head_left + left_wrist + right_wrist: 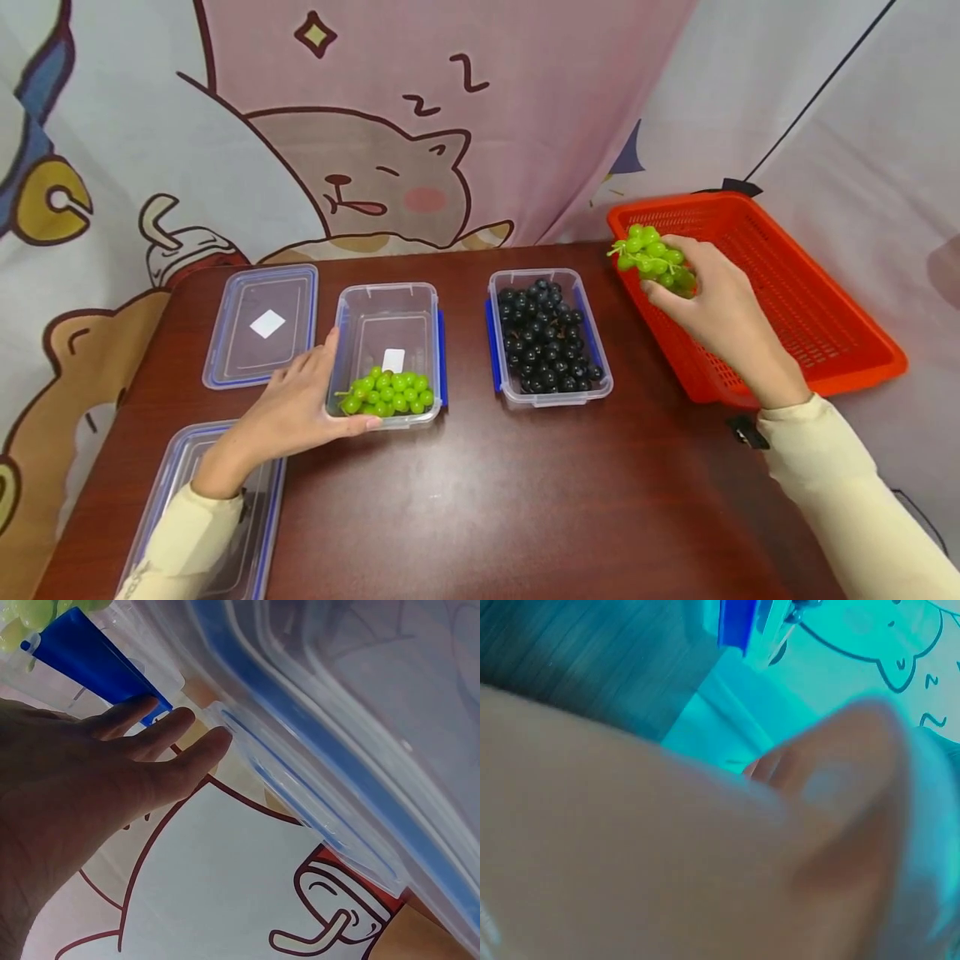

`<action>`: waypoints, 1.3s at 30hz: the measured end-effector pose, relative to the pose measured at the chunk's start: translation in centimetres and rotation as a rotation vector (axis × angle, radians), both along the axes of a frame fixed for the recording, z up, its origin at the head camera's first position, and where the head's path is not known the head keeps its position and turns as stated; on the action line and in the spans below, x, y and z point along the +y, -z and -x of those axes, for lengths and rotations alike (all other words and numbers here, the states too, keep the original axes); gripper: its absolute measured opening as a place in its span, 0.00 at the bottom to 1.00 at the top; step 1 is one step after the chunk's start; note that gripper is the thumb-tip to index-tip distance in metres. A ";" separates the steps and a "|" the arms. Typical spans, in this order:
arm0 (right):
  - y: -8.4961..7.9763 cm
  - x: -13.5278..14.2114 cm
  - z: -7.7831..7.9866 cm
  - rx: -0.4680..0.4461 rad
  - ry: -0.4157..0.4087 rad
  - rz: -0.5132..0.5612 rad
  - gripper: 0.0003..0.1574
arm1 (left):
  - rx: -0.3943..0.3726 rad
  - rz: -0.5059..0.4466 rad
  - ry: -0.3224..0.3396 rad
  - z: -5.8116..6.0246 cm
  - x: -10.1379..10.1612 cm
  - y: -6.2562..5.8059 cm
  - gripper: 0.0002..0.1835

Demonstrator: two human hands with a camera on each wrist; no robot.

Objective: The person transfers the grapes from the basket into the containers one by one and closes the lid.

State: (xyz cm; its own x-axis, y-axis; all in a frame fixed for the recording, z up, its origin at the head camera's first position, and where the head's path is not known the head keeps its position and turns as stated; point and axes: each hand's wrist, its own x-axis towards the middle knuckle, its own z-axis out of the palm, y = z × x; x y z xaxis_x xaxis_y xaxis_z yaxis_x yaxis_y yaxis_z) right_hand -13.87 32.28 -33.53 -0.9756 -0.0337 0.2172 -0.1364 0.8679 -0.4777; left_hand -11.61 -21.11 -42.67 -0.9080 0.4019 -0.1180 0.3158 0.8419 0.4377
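My left hand (pixel 300 400) rests against the near left corner of a clear plastic container (pixel 386 302), its fingers stretched along the left side and the thumb along the front. Inside, a bunch of green grapes (pixel 390 393) lies at the near end, by a white label. In the left wrist view the fingers (pixel 169 769) look straight, with a blue latch (pixel 90 656) beyond them. My right hand (pixel 716 304) pinches another green grape bunch (pixel 648 254) between thumb and fingers, over the left part of a red plastic basket (pixel 817 304). The right wrist view shows mostly skin and hides the grapes.
A second container (pixel 551 400) with dark grapes (pixel 543 337) stands in the middle of the brown table (pixel 480 508). At the left lie a small clear lid (pixel 243 354) and a larger lid (pixel 273 517), partly under my left arm. A printed curtain (pixel 540 117) hangs behind.
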 end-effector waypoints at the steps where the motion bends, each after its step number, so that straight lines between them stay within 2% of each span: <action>1: 0.0 -0.3 0.0 0.006 -0.007 0.001 0.43 | -0.002 -0.003 0.000 0.0 0.0 0.1 0.79; 13: -0.2 -3.6 0.8 0.091 -0.103 -0.011 0.42 | -0.008 -0.021 -0.004 -0.3 0.0 0.9 0.79; 22: -0.4 -4.9 1.2 0.086 -0.131 -0.003 0.42 | 0.001 -0.020 -0.004 -0.2 -0.2 0.7 0.79; 39: -0.3 -8.2 1.8 0.126 -0.196 0.028 0.37 | 0.007 -0.026 -0.004 -0.1 -0.2 0.5 0.79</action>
State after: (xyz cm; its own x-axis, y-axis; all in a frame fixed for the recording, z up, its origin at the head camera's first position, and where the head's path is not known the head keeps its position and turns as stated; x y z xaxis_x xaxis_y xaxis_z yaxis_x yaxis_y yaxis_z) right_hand -15.69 24.08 -33.20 -0.9161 -0.2125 0.3399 -0.3612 0.8055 -0.4698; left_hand -11.48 -21.28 -43.13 -0.9104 0.4013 -0.1007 0.3158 0.8313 0.4575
